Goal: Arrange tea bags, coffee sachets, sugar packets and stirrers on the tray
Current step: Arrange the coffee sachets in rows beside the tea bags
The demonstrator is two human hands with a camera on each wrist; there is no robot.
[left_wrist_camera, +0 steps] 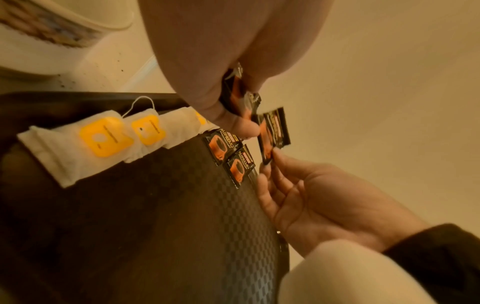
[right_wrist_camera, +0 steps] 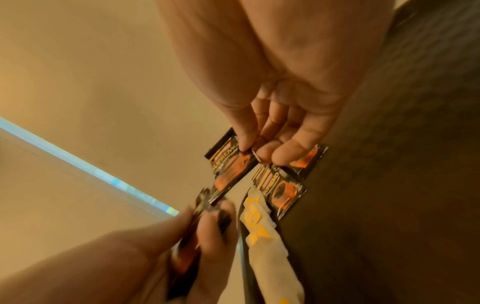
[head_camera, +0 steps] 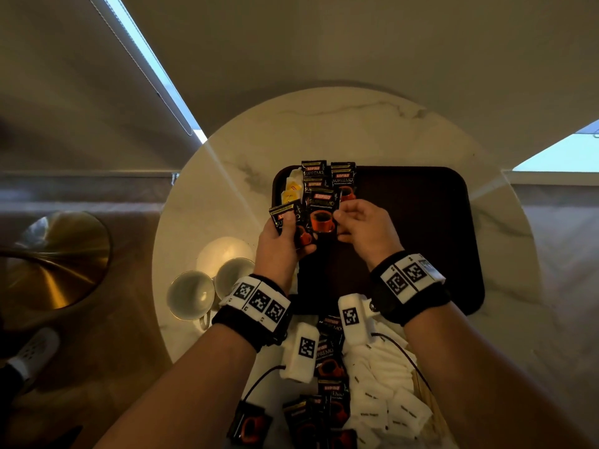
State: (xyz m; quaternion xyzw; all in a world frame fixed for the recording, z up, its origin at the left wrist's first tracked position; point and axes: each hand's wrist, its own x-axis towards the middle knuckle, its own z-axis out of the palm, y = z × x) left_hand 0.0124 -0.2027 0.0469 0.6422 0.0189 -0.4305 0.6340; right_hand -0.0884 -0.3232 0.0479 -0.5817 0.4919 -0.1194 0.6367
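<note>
A dark brown tray lies on the round marble table. Tea bags with yellow tags line its far left edge, with black coffee sachets laid beside them. Above the tray's left part my left hand grips a small stack of coffee sachets. My right hand pinches the edge of one coffee sachet between thumb and fingers, held just off the stack. The left wrist view shows the tea bags, the laid sachets and the pinched sachet. The right wrist view shows that sachet.
More coffee sachets and white sugar packets lie in a heap at the table's near edge, beneath my wrists. Two white cups stand left of the tray beside a white saucer. A brass lamp base is at far left.
</note>
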